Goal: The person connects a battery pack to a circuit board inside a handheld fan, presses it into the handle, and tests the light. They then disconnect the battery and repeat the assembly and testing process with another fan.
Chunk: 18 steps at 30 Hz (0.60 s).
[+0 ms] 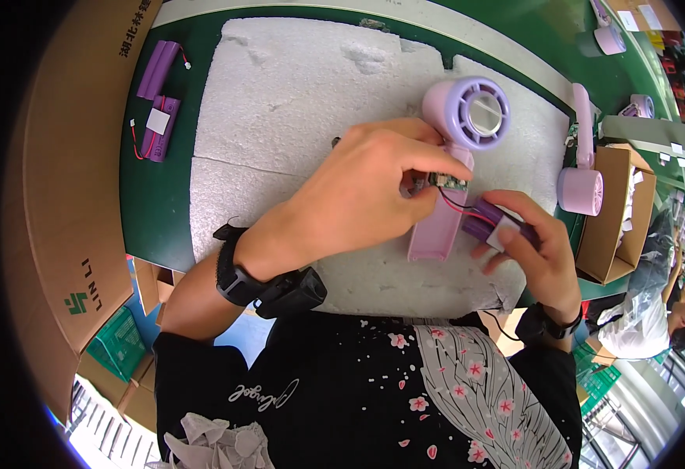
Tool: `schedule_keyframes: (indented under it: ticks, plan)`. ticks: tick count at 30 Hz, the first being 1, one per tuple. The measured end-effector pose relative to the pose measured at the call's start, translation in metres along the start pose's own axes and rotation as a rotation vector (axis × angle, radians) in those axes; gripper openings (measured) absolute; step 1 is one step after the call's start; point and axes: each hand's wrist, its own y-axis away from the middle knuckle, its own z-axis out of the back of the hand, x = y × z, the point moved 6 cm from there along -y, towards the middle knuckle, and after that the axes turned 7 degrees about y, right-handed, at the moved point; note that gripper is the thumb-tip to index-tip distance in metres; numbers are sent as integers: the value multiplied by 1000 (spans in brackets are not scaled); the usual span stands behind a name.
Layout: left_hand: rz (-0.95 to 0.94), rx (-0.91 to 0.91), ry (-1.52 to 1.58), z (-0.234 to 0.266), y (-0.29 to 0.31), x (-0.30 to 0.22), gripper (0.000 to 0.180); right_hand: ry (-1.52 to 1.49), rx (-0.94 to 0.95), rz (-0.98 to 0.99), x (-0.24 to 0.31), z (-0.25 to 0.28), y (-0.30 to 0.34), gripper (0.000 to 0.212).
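A purple handheld fan (435,227) lies on the white foam board, its round head (441,102) at the far end and its handle shell open. My left hand (374,176) is closed at the upper handle, thumb and fingers around a small green circuit board (447,182). Red and black wires run from that board to a purple battery pack (480,225) with a white pad on it. My right hand (538,246) grips the battery pack just right of the handle, clear of the foam.
White foam board (272,94) covers the green table. Two purple battery packs (157,69) with wires lie at the left beside a tall cardboard box (53,195). Another purple fan (581,189) and an open carton (612,227) are at the right. A co-worker (640,332) is beyond.
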Motion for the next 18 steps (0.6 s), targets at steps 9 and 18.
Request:
schedule_keyframes:
  ticks: [9,18]
  plan:
    - [9,-128,76,1,2,5,33,1019,-522,644,27,5,12,17]
    - [-54,-214,59,-4,3,2,27,1268,-401,886,39,-24,17,17]
